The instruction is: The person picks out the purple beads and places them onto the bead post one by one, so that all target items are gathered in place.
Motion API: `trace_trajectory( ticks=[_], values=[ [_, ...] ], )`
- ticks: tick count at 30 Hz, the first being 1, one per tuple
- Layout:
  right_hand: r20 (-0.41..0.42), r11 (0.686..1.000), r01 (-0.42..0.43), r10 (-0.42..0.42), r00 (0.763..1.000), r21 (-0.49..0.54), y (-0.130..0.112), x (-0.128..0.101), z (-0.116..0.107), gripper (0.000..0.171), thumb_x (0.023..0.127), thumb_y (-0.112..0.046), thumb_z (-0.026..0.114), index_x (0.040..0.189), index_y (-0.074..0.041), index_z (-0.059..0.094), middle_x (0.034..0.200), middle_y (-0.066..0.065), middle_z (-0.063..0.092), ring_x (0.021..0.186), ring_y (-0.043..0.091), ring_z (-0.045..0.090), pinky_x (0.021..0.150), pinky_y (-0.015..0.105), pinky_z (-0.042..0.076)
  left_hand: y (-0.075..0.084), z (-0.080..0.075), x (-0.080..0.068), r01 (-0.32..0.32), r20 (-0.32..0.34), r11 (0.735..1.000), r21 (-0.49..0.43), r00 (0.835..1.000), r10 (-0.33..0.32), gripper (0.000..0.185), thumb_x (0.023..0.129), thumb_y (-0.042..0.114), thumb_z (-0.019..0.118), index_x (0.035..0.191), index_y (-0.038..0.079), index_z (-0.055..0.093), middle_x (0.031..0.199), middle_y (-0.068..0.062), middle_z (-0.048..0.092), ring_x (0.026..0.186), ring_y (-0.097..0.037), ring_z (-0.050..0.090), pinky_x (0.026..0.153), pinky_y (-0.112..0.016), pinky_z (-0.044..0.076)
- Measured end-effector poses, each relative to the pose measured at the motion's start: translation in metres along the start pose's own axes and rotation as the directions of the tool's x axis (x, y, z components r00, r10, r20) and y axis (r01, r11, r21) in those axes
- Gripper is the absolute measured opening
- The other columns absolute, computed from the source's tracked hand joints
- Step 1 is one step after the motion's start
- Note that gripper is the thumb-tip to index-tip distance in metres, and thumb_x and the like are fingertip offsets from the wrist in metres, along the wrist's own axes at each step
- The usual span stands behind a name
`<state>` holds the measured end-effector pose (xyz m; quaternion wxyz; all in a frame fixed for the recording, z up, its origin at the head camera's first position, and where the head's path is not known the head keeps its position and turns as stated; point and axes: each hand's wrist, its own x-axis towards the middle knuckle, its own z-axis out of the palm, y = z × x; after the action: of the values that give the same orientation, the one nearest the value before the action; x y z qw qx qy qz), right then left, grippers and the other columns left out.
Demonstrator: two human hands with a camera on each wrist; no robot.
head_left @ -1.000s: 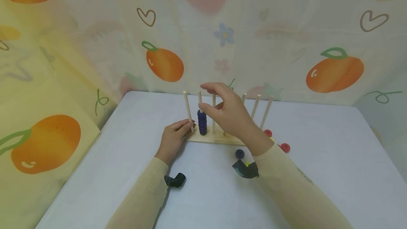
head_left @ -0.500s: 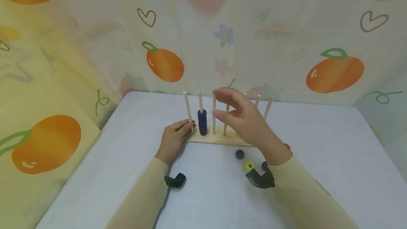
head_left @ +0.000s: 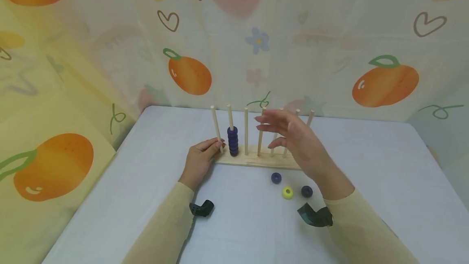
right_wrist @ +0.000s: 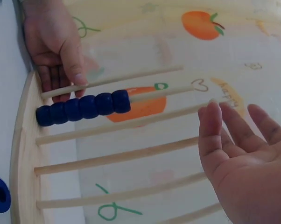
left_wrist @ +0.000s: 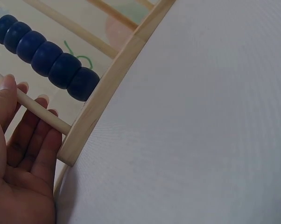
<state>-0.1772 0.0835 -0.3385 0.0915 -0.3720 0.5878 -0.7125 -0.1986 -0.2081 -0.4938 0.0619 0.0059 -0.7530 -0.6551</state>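
Observation:
A wooden rack [head_left: 256,161] with several upright pegs stands on the white table. A stack of dark blue rings [head_left: 232,141] sits on its second peg from the left, also seen in the wrist views [left_wrist: 45,58] [right_wrist: 82,108]. My left hand [head_left: 214,146] pinches the leftmost peg [left_wrist: 42,113] near its base, thumb on one side and fingers on the other. My right hand [head_left: 278,131] hovers with fingers spread in front of the right-hand pegs and holds nothing [right_wrist: 243,158]. Two loose blue rings [head_left: 276,178] [head_left: 307,191] and a yellow ring [head_left: 287,192] lie in front of the rack.
A fruit-print cloth [head_left: 190,72] walls in the table at the back and left. Black wrist-camera mounts [head_left: 201,208] [head_left: 315,216] sit on both sleeves. The table edge [head_left: 121,141] runs along the left.
My right hand has drawn away from the second peg, moving right and slightly down with fingers spread. The loose rings it covered now show. My left hand has stayed put.

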Motion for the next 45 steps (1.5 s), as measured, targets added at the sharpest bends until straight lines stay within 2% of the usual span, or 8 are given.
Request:
trace_trajectory(
  ticks=[5, 6, 12, 22, 28, 33, 38, 45],
  values=[
    [0.036, 1.0, -0.007, 0.006, 0.999, 0.027, 0.004, -0.012, -0.007, 0.065, 0.1, -0.047, 0.041, 0.143, 0.002, 0.033, 0.137, 0.031, 0.042, 0.12, 0.051, 0.041, 0.08, 0.046, 0.047, 0.0, 0.0, 0.0, 0.003, -0.004, 1.0, -0.006, 1.0, -0.003, 0.036, 0.085, 0.046, 0.069, 0.107, 0.018, 0.073, 0.104, 0.001, 0.071, 0.104, -0.015, 0.062, 0.091, -0.031, 0.048],
    [0.037, 1.0, -0.016, 0.015, 0.999, 0.022, 0.005, -0.015, -0.008, 0.066, 0.1, -0.048, 0.042, 0.143, 0.002, 0.033, 0.137, 0.03, 0.042, 0.12, 0.05, 0.042, 0.08, 0.045, 0.047, 0.005, 0.001, -0.002, 0.01, -0.003, 1.0, -0.007, 1.0, -0.01, 0.034, 0.087, 0.043, 0.068, 0.108, 0.016, 0.073, 0.104, 0.0, 0.071, 0.104, -0.017, 0.062, 0.091, -0.032, 0.048],
    [0.016, 0.996, -0.083, 0.084, 0.996, -0.019, 0.011, -0.033, -0.017, 0.069, 0.098, -0.052, 0.042, 0.144, -0.001, 0.033, 0.137, 0.029, 0.043, 0.12, 0.047, 0.043, 0.083, 0.045, 0.045, 0.005, 0.001, -0.002, 0.011, -0.002, 1.0, 0.002, 1.0, -0.011, 0.034, 0.087, 0.043, 0.068, 0.108, 0.016, 0.073, 0.105, 0.0, 0.071, 0.103, -0.017, 0.063, 0.089, -0.032, 0.049],
    [0.047, 0.999, -0.044, 0.045, 0.998, -0.015, 0.026, -0.069, -0.039, 0.057, 0.105, -0.037, 0.028, 0.144, 0.005, 0.026, 0.134, 0.033, 0.04, 0.119, 0.043, 0.044, 0.087, 0.041, 0.044, 0.0, 0.0, -0.001, -0.008, 0.003, 1.0, -0.001, 1.0, 0.008, 0.034, 0.087, 0.044, 0.068, 0.108, 0.018, 0.073, 0.105, 0.001, 0.071, 0.102, -0.017, 0.063, 0.087, -0.03, 0.05],
    [0.024, 0.994, -0.106, 0.107, 0.994, -0.038, 0.031, -0.089, -0.047, 0.053, 0.106, -0.032, 0.024, 0.144, 0.005, 0.027, 0.133, 0.032, 0.041, 0.119, 0.041, 0.045, 0.09, 0.039, 0.044, 0.002, 0.001, -0.001, -0.003, 0.006, 1.0, -0.007, 1.0, 0.003, 0.033, 0.087, 0.043, 0.068, 0.108, 0.018, 0.073, 0.105, 0.001, 0.071, 0.102, -0.017, 0.063, 0.088, -0.031, 0.05],
    [-0.003, 0.979, -0.177, 0.178, 0.984, -0.106, 0.037, -0.107, -0.053, 0.049, 0.106, -0.028, 0.021, 0.143, 0.004, 0.029, 0.132, 0.034, 0.041, 0.118, 0.041, 0.045, 0.09, 0.038, 0.045, 0.002, 0.001, -0.001, 0.007, 0.003, 1.0, -0.01, 1.0, -0.007, 0.033, 0.087, 0.043, 0.068, 0.108, 0.018, 0.073, 0.105, 0.001, 0.07, 0.104, -0.016, 0.062, 0.089, -0.03, 0.049],
    [-0.053, 0.948, -0.238, 0.232, 0.971, -0.21, 0.045, -0.122, -0.059, 0.044, 0.106, -0.026, 0.026, 0.143, -0.002, 0.035, 0.129, 0.033, 0.045, 0.116, 0.04, 0.048, 0.089, 0.037, 0.047, 0.002, 0.001, -0.002, 0.009, -0.002, 1.0, -0.005, 1.0, -0.009, 0.034, 0.087, 0.044, 0.068, 0.108, 0.018, 0.073, 0.105, 0.001, 0.07, 0.104, -0.016, 0.062, 0.089, -0.031, 0.049],
    [-0.097, 0.91, -0.274, 0.257, 0.962, -0.311, 0.06, -0.138, -0.065, 0.037, 0.103, -0.008, 0.036, 0.138, 0.002, 0.038, 0.127, 0.027, 0.051, 0.113, 0.036, 0.053, 0.081, 0.037, 0.053, 0.001, 0.002, -0.001, 0.008, -0.002, 1.0, -0.002, 1.0, -0.008, 0.035, 0.086, 0.046, 0.068, 0.108, 0.019, 0.073, 0.105, 0.001, 0.07, 0.103, -0.016, 0.063, 0.088, -0.032, 0.049]
  ],
)
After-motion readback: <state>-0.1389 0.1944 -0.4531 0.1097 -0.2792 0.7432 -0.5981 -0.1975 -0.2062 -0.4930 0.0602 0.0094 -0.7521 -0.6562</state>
